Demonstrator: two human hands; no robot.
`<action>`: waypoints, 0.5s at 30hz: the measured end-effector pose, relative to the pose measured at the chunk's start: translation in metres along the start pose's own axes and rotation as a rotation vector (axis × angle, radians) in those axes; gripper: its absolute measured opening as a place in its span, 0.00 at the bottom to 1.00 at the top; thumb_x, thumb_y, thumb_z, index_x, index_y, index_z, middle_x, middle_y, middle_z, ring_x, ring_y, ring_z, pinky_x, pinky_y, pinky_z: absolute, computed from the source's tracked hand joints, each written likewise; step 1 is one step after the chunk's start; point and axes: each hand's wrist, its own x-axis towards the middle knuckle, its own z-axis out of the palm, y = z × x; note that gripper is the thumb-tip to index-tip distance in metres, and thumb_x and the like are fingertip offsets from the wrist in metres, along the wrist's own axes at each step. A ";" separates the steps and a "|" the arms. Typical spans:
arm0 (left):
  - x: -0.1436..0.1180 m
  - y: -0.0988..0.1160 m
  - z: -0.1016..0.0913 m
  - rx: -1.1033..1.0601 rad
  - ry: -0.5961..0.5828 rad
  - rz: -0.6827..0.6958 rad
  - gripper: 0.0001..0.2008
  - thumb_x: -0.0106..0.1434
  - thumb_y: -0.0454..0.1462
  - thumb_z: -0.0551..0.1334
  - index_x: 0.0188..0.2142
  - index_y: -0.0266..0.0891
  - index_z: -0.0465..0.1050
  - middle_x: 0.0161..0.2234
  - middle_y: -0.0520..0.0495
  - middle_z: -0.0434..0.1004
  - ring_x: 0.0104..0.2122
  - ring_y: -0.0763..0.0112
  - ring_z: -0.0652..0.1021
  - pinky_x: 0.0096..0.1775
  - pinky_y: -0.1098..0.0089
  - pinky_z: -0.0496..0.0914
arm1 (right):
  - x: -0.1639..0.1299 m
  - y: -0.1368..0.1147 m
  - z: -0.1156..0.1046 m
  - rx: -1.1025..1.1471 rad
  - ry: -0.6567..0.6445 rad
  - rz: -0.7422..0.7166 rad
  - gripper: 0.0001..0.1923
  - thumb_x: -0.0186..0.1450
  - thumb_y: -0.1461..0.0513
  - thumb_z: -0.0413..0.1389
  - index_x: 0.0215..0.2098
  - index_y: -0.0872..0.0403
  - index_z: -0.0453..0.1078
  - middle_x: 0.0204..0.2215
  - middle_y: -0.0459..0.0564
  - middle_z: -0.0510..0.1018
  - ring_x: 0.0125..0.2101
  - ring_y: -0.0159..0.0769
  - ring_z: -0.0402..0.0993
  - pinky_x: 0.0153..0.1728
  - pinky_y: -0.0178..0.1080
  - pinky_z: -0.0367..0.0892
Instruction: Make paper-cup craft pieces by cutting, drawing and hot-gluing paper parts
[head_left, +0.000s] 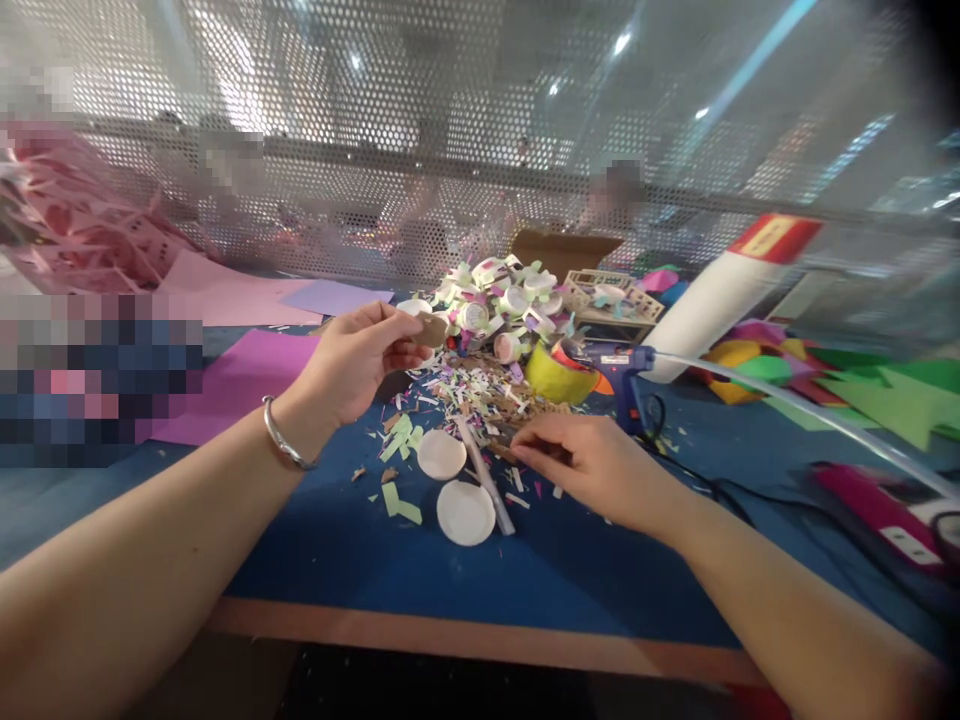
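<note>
Here, in the head view, I have the left hand [356, 360] pinching a small brown piece [433, 332] near the white pile [510, 300]. My right hand [581, 455] curls by the paper scraps [469, 395]; I cannot tell if its fingers grip anything.

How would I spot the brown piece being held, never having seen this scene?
On the blue table, find the heap of white pieces. At its left is the left hand, wearing a silver bangle at the wrist. The brown piece is pinched there; unlike the white discs lying on the table, it is brown and held.
</note>
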 end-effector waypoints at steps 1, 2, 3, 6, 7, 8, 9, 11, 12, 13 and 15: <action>0.000 0.000 0.000 0.006 -0.004 -0.004 0.09 0.61 0.29 0.65 0.25 0.36 0.68 0.22 0.51 0.74 0.24 0.78 0.76 0.32 0.74 0.71 | 0.000 0.001 -0.001 -0.004 0.028 0.003 0.12 0.71 0.57 0.53 0.37 0.52 0.76 0.31 0.49 0.80 0.30 0.35 0.76 0.31 0.36 0.66; -0.001 0.000 0.001 0.012 -0.005 -0.012 0.09 0.61 0.30 0.66 0.25 0.36 0.69 0.22 0.52 0.74 0.24 0.78 0.76 0.33 0.73 0.71 | 0.000 0.003 -0.002 0.000 0.061 0.009 0.12 0.71 0.57 0.53 0.36 0.52 0.76 0.31 0.49 0.81 0.30 0.35 0.75 0.30 0.36 0.67; -0.001 0.000 0.002 0.018 -0.007 -0.020 0.09 0.60 0.30 0.66 0.26 0.36 0.69 0.22 0.51 0.74 0.24 0.77 0.76 0.34 0.72 0.72 | -0.001 0.004 -0.003 0.010 0.095 0.017 0.12 0.71 0.57 0.53 0.36 0.52 0.76 0.31 0.48 0.81 0.29 0.35 0.75 0.30 0.36 0.67; -0.002 0.009 0.005 0.041 -0.004 -0.014 0.07 0.60 0.31 0.67 0.27 0.36 0.71 0.23 0.51 0.75 0.26 0.75 0.77 0.35 0.72 0.72 | -0.002 0.008 -0.009 0.059 0.205 0.065 0.13 0.71 0.55 0.53 0.36 0.52 0.76 0.31 0.48 0.81 0.28 0.34 0.75 0.29 0.36 0.67; -0.001 0.015 0.005 0.051 -0.001 0.003 0.06 0.60 0.31 0.66 0.27 0.36 0.72 0.23 0.50 0.76 0.26 0.75 0.77 0.34 0.72 0.72 | -0.003 0.009 -0.011 0.076 0.241 0.081 0.13 0.71 0.55 0.53 0.36 0.52 0.76 0.31 0.48 0.81 0.27 0.34 0.75 0.29 0.35 0.67; -0.001 0.021 0.005 0.067 -0.001 0.024 0.06 0.60 0.30 0.66 0.27 0.36 0.73 0.26 0.49 0.78 0.27 0.75 0.77 0.33 0.73 0.72 | -0.004 0.010 -0.013 0.088 0.274 0.096 0.13 0.71 0.55 0.54 0.36 0.52 0.76 0.30 0.48 0.81 0.26 0.33 0.74 0.28 0.35 0.67; 0.000 0.029 0.004 0.091 -0.004 0.037 0.05 0.61 0.31 0.65 0.27 0.36 0.74 0.29 0.46 0.80 0.27 0.75 0.77 0.32 0.74 0.71 | -0.005 0.012 -0.015 0.092 0.304 0.106 0.12 0.71 0.55 0.54 0.36 0.52 0.76 0.29 0.47 0.81 0.25 0.33 0.73 0.27 0.35 0.66; 0.002 0.041 -0.001 0.161 -0.053 0.038 0.05 0.61 0.31 0.65 0.29 0.35 0.75 0.37 0.42 0.83 0.29 0.75 0.77 0.30 0.75 0.71 | -0.007 0.014 -0.018 0.083 0.348 0.110 0.12 0.70 0.55 0.54 0.36 0.52 0.76 0.28 0.46 0.80 0.23 0.32 0.71 0.25 0.34 0.65; 0.003 0.045 -0.006 0.197 -0.062 0.048 0.04 0.61 0.32 0.66 0.29 0.35 0.75 0.38 0.42 0.83 0.29 0.75 0.77 0.29 0.76 0.70 | -0.008 0.015 -0.020 0.070 0.365 0.109 0.12 0.70 0.55 0.55 0.36 0.52 0.76 0.27 0.46 0.79 0.23 0.32 0.71 0.25 0.34 0.64; 0.004 0.047 -0.011 0.230 -0.073 0.044 0.03 0.60 0.33 0.66 0.29 0.36 0.76 0.39 0.41 0.83 0.30 0.74 0.77 0.29 0.76 0.70 | -0.009 0.015 -0.021 0.054 0.378 0.110 0.11 0.70 0.55 0.55 0.35 0.52 0.76 0.26 0.46 0.79 0.22 0.32 0.70 0.25 0.35 0.64; 0.002 0.043 -0.024 0.307 -0.113 -0.024 0.04 0.61 0.36 0.67 0.32 0.36 0.78 0.40 0.41 0.83 0.30 0.74 0.77 0.30 0.77 0.71 | -0.010 0.017 -0.023 0.028 0.393 0.113 0.11 0.70 0.55 0.55 0.34 0.51 0.75 0.25 0.46 0.78 0.22 0.32 0.69 0.26 0.35 0.63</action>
